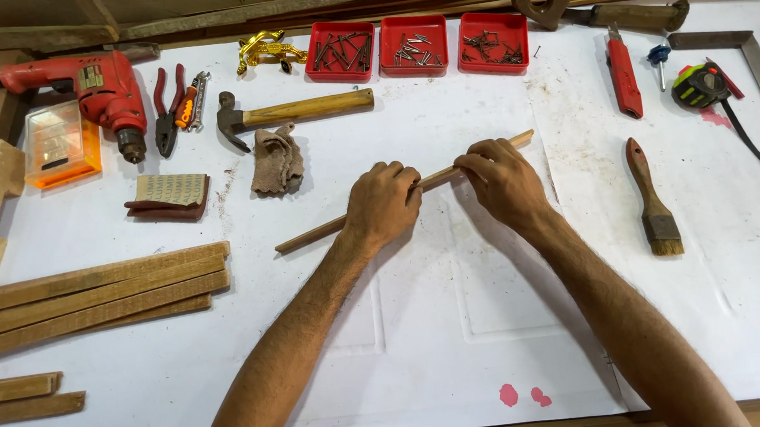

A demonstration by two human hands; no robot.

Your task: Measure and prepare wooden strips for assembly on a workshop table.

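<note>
Three red trays [416, 44] of nails line the worktop's [422, 325] far edge; an orange clear case [60, 143] sits by the red drill [91, 90] at the left edge. Mid-worktop, the left hand [384, 206] and right hand [501, 180], knuckles up, grip a thin wooden stick [311, 233] lying diagonally.
</note>
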